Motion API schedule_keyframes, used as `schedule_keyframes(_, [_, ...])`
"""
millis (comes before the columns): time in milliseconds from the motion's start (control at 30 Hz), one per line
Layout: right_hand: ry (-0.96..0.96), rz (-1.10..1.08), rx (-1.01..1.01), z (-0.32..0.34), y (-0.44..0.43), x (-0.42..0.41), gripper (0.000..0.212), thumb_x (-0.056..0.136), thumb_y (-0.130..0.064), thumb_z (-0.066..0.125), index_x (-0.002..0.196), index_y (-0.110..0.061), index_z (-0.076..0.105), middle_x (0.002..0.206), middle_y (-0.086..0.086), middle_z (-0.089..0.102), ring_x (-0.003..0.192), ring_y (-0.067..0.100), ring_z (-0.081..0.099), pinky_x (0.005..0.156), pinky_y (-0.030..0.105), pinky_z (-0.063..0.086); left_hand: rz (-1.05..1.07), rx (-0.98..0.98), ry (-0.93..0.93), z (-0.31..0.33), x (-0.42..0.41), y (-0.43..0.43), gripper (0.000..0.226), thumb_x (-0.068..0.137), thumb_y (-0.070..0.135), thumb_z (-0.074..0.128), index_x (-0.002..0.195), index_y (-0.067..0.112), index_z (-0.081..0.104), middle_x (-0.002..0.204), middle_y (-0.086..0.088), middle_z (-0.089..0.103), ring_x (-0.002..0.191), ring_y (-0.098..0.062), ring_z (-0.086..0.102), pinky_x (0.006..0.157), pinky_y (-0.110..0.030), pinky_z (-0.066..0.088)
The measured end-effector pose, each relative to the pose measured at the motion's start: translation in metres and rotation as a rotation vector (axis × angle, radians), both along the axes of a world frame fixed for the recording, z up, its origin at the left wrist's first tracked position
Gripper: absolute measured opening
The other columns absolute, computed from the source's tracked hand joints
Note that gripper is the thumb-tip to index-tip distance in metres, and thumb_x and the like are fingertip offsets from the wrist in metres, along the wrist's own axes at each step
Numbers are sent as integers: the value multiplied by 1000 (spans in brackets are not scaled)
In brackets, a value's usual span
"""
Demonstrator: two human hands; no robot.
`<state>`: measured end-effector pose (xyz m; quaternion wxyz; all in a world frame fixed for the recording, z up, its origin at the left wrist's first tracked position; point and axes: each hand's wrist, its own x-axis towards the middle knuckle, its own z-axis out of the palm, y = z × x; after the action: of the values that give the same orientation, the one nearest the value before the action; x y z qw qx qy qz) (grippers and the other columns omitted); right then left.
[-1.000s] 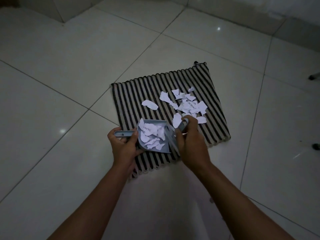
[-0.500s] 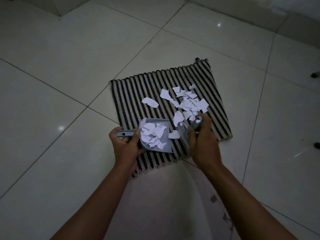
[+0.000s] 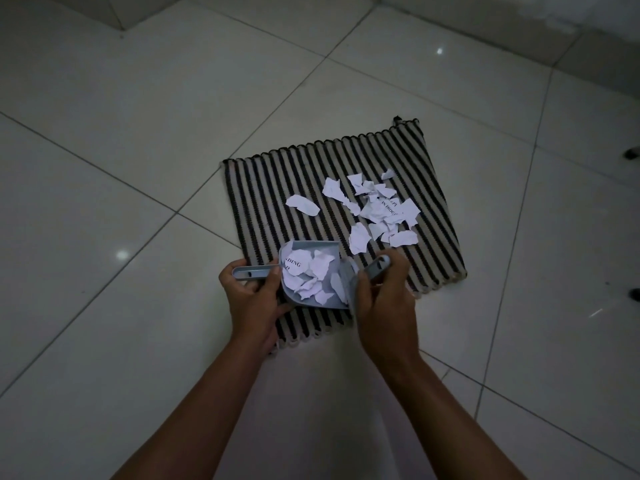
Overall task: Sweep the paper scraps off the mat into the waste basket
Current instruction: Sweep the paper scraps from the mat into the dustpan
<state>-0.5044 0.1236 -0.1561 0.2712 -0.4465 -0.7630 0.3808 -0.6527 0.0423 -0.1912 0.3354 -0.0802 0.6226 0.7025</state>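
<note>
A black-and-cream striped mat (image 3: 270,199) lies on the tiled floor. White paper scraps (image 3: 379,211) are heaped on its right half, and one lone scrap (image 3: 302,204) lies further left. My left hand (image 3: 254,299) grips the handle of a small grey dustpan (image 3: 298,299) resting on the mat's near edge, with several scraps inside it. My right hand (image 3: 384,306) grips a small grey hand brush (image 3: 372,270), its bristles pressed against the dustpan's open right side. No waste basket is in view.
Glossy white floor tiles (image 3: 138,116) surround the mat. Two dark furniture feet (image 3: 633,154) show at the right edge. A wall base runs along the top of the view.
My right hand has swept the brush left from the mat back to the dustpan's mouth, pushing one more scrap inside. The left hand and dustpan stayed put.
</note>
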Motion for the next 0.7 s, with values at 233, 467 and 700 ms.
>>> schedule_keyframes(233, [105,-70,16,19,37,5,32,100,-22,55,122,-31,34,93,-7,62,78,0,65,57,16,53,33,20,-14,3,-9,3,49,93,4,67,121,26,33,102,-6,64,85,-16,68,62,-40,61])
schedule_keyframes(467, [-92,-42,91,19,74,-11,32,102,-24,52,128,-32,35,102,-6,61,86,15,64,69,35,56,28,2,6,5,-20,19,49,92,7,68,121,27,34,108,-7,64,95,-20,68,65,-45,62])
schedule_keyframes(700, [-33,66,69,19,65,-12,34,101,-22,55,125,-34,33,94,-7,63,82,11,66,65,30,56,22,13,44,3,-28,17,50,92,8,70,120,29,36,108,-11,66,93,-22,68,65,-43,61])
